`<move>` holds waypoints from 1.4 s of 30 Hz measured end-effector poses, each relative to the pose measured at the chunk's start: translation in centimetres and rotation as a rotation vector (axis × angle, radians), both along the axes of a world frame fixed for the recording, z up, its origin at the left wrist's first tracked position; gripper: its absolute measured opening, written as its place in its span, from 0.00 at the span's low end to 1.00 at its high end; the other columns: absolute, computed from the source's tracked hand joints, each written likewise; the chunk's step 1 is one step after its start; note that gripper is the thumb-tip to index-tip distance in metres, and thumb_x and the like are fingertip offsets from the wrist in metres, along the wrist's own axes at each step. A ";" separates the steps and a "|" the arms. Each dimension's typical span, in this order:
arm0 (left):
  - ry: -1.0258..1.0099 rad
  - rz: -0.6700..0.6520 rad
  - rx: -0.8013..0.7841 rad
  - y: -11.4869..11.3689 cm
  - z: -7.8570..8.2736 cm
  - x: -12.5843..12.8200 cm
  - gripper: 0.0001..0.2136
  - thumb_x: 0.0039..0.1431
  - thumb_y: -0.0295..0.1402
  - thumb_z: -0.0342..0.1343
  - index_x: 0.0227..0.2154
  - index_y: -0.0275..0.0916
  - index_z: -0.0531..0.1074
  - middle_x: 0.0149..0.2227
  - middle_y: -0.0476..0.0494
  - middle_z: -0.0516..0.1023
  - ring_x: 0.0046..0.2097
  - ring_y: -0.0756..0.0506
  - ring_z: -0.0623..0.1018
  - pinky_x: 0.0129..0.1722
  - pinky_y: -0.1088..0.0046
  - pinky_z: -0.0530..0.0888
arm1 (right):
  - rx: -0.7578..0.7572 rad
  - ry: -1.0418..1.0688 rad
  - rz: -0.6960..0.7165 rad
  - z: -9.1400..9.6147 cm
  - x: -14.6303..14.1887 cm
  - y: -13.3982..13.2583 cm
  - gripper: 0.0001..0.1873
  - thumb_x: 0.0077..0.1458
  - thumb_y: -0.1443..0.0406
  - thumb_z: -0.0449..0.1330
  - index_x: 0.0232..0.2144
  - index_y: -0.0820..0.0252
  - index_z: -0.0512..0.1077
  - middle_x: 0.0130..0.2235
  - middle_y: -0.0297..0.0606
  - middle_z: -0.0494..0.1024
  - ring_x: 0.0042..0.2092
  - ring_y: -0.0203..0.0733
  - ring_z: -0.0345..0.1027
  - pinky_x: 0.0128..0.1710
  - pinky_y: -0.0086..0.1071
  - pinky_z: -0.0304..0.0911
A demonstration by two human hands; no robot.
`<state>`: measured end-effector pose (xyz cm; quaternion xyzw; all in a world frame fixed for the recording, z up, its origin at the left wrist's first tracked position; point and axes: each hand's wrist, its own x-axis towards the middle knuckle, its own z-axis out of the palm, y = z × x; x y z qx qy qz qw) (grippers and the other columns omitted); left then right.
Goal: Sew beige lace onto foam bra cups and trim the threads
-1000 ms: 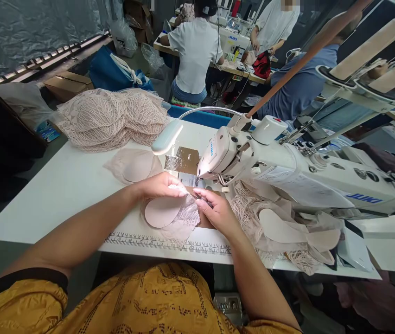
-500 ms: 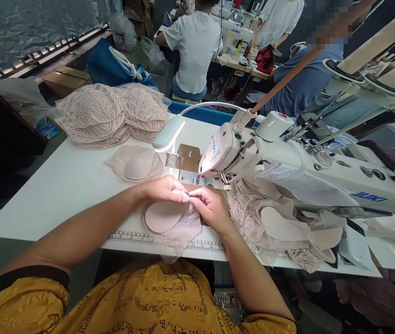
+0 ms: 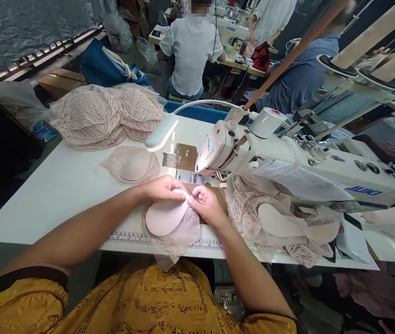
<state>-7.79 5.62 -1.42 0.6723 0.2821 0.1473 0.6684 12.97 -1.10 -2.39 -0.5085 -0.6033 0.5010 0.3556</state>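
My left hand (image 3: 166, 189) pinches the upper edge of a beige lace bra cup (image 3: 166, 218), just in front of the sewing machine. The smooth padded side of the cup faces up, and its lace hangs over the table's front edge. My right hand (image 3: 207, 204) is closed at the same edge, its fingertips close to the left ones. Between its fingers shows a small shiny metal tool (image 3: 194, 198), mostly hidden, so its exact kind is unclear. Another bra cup (image 3: 135, 164) lies flat behind my left forearm.
The white sewing machine (image 3: 246, 148) stands beyond my hands, with a lamp (image 3: 162, 132) over its needle area. A stack of lace cups (image 3: 107, 113) is at back left; more lace pieces (image 3: 270, 220) lie right. A ruler strip (image 3: 128, 237) runs along the front edge. People sit beyond.
My fingertips have parted slightly, and the metal tool in my right hand shows more. More of the padded cup is visible. The whole view has shifted a little.
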 end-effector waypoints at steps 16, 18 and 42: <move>0.579 0.090 0.962 3.3 3.5 2.2 0.11 0.57 0.32 0.52 0.39 0.34 0.75 0.37 0.39 0.75 0.39 0.42 0.74 0.35 0.70 0.68 | 0.253 -0.764 -0.153 -0.1 3.5 0.4 0.15 0.58 0.54 0.57 0.25 0.57 0.70 0.25 0.33 0.72 0.28 0.38 0.62 0.27 0.29 0.50; 0.581 0.093 1.069 1.3 3.9 2.5 0.13 0.62 0.32 0.48 0.41 0.33 0.75 0.38 0.38 0.74 0.39 0.42 0.74 0.37 0.68 0.70 | 0.349 -0.767 -0.156 -0.3 3.8 0.3 0.17 0.59 0.55 0.56 0.23 0.57 0.70 0.26 0.35 0.73 0.30 0.39 0.63 0.29 0.30 0.52; 0.530 -0.225 1.229 3.0 -0.2 2.6 0.26 0.62 0.38 0.48 0.58 0.25 0.66 0.58 0.26 0.70 0.57 0.33 0.71 0.56 0.54 0.70 | 0.298 -1.028 0.090 0.2 1.9 0.9 0.24 0.56 0.66 0.54 0.56 0.56 0.70 0.45 0.43 0.79 0.38 0.45 0.72 0.36 0.35 0.63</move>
